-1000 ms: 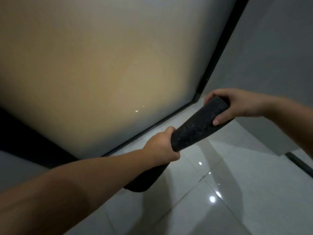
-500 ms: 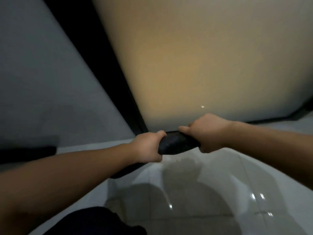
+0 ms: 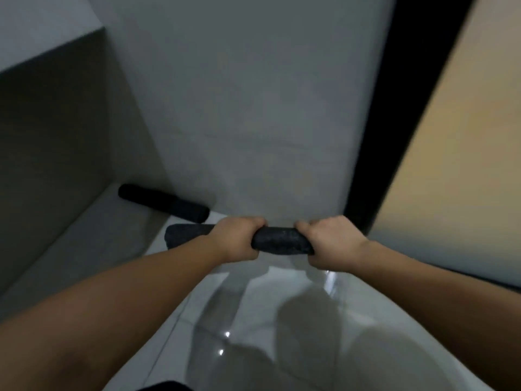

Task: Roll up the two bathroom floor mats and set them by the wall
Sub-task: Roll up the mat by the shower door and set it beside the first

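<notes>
I hold a dark rolled-up mat (image 3: 279, 240) level in front of me, above the glossy white floor. My left hand (image 3: 236, 238) grips it left of its middle, and my right hand (image 3: 329, 242) is closed around its right end. The roll's left end sticks out past my left hand. A second dark rolled mat (image 3: 163, 202) lies on the floor against the foot of the grey wall (image 3: 253, 108), a little behind and left of the one I hold.
A darker grey wall (image 3: 56, 136) meets the lighter one in a corner at left. A black door frame (image 3: 394, 122) and a frosted amber panel (image 3: 465, 150) stand at right. Glossy floor tiles (image 3: 282, 320) lie below my arms.
The view has swung left: the amber panel moved to the right edge and the wall corner with the second rolled mat came into sight. Both hands keep their hold on the roll.
</notes>
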